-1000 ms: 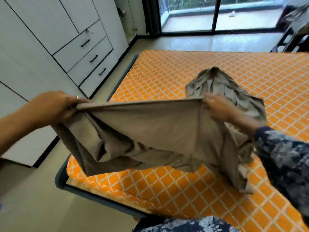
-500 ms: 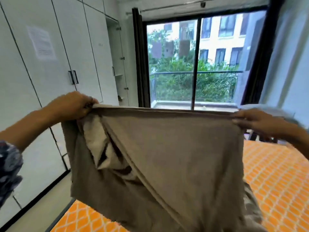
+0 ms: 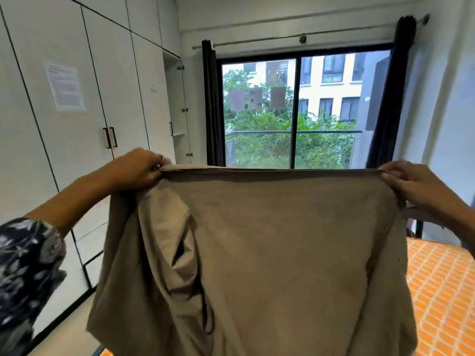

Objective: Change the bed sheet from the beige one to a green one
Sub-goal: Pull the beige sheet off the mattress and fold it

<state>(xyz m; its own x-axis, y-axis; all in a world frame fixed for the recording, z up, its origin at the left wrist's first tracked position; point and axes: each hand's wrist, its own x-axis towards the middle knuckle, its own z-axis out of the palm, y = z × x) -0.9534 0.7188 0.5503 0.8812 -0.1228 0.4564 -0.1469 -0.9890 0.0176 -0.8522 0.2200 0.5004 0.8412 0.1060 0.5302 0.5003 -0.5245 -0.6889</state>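
beige sheet [image 3: 270, 253] hides most of the mattress [image 3: 442, 291] (bottom cropped).

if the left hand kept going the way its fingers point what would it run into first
The left hand points right along the beige sheet's taut top edge, so apart from the sheet it grips, it would probably meet the right hand first.

front: beige sheet [image 3: 270, 253] hangs across | left: wardrobe [image 3: 77, 124] near | right: mattress [image 3: 442, 291] bare
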